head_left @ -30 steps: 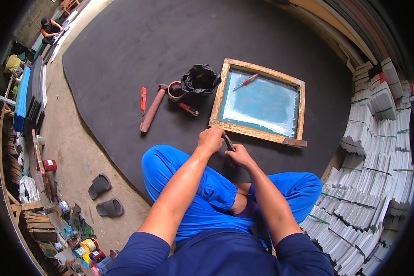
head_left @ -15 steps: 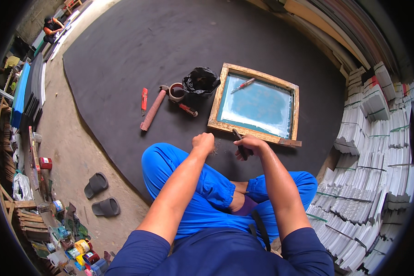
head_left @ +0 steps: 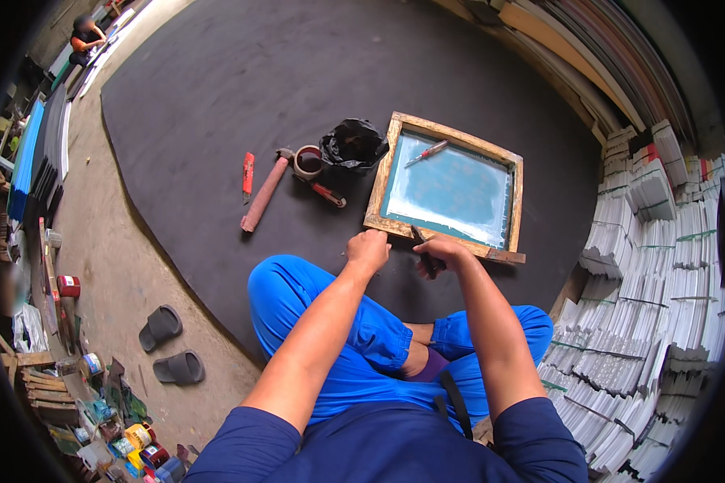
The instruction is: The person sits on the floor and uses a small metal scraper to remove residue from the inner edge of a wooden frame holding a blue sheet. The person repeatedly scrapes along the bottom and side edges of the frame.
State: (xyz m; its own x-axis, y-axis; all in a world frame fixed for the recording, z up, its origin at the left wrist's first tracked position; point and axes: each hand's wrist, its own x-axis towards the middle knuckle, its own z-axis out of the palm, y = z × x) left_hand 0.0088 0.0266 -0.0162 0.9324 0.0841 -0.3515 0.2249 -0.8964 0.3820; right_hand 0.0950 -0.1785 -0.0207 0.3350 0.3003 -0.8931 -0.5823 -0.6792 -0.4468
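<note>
A wooden screen-printing frame (head_left: 451,234) with blue-green mesh lies flat in front of me. My left hand (head_left: 369,249) is closed in a fist at its near left corner; whatever its fingers may hold is hidden. Just right of it, my right hand (head_left: 443,256) grips a black hand tool (head_left: 428,258), pliers by its shape, with the tip pointing up toward the frame's near rail. On the mesh rests a screwdriver (head_left: 427,153) with a red and clear handle. A short wooden strip (head_left: 505,256) sticks out at the near right corner.
On the dark mat (head_left: 242,88) lie a red cutter (head_left: 248,177), a hammer (head_left: 266,193) with a wrapped handle, a tape roll (head_left: 308,163), another red-handled tool (head_left: 328,194) and a black plastic bag (head_left: 354,145). Bundled white stacks (head_left: 620,346) line the right; slippers (head_left: 179,367) lie left.
My left hand has moved slightly right and up, to the frame's near left corner. My right hand has shifted a little right and down, still holding the pliers. The view has tilted slightly.
</note>
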